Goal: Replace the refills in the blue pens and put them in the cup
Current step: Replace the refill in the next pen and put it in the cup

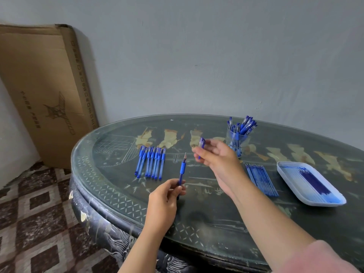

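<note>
My left hand holds an uncapped blue pen upright by its lower barrel, tip pointing up. My right hand is raised beside it and pinches the pen's blue cap between thumb and fingers. Several capped blue pens lie in a row on the table behind my left hand. A clear cup at the back holds several blue pens. A row of blue refills lies right of my right forearm. A white tray at the far right holds more refills.
The work surface is a dark oval table with a glass top and a patterned rim. A large flattened cardboard box leans on the wall at the left. Checkered floor tiles show below the table's left edge.
</note>
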{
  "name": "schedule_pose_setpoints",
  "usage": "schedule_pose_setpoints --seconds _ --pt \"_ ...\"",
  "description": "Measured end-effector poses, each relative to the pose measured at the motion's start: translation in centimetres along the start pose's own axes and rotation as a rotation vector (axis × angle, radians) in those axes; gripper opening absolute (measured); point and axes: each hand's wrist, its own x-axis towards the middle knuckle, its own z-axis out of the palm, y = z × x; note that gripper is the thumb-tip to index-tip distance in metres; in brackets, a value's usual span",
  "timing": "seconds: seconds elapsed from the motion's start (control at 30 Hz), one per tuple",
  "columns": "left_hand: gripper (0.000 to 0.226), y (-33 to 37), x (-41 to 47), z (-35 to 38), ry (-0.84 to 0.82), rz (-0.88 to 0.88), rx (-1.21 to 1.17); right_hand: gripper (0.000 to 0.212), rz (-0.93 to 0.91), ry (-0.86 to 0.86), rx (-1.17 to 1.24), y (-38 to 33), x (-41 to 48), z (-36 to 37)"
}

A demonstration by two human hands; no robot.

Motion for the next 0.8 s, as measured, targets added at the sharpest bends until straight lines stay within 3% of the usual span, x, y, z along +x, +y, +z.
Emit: schedule_pose_setpoints --seconds 0.3,0.6,0.8 --pt "0.017 -0.1 0.0 0.0 -0.008 -0.006 0.02 0.013 -0.082 -0.016 -0.359 -0.4 -0.3 2.0" --pt "0.029 0.1 0.0 0.0 0.007 -0.001 -0.005 0.011 -0.031 0.014 -0.17 -0.3 -0.4 2.3" --pt "0.019 -0.1 0.1 -0.1 -0.005 -0.007 -0.003 0.012 -0.027 -0.011 -0.331 0.9 -0.3 2.5"
